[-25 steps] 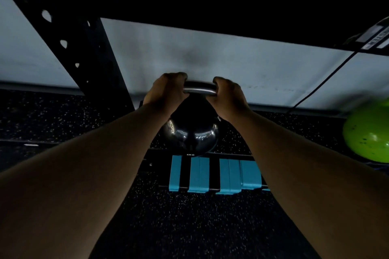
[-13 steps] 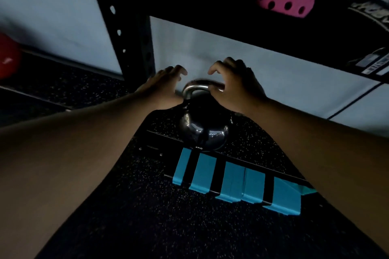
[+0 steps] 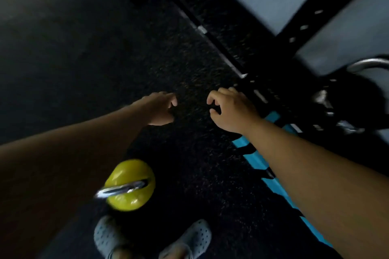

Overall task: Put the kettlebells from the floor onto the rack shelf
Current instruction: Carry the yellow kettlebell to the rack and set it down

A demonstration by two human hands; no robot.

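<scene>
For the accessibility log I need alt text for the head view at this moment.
Both hands, left hand and right hand, are empty with curled fingers above a dark speckled floor. A yellow kettlebell stands on the floor near the person's shoes; a black kettlebell sits at right by the rack.

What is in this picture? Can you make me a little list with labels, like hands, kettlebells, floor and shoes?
left hand: empty, fingers loosely curled, above the floor
right hand: empty, fingers curled, near the rack
yellow kettlebell: on the floor, silver handle on top, under the left forearm
black kettlebell: on the low rack shelf, far right
floor: dark, speckled
shoes: grey with holes, bottom edge
picture: blurry
</scene>
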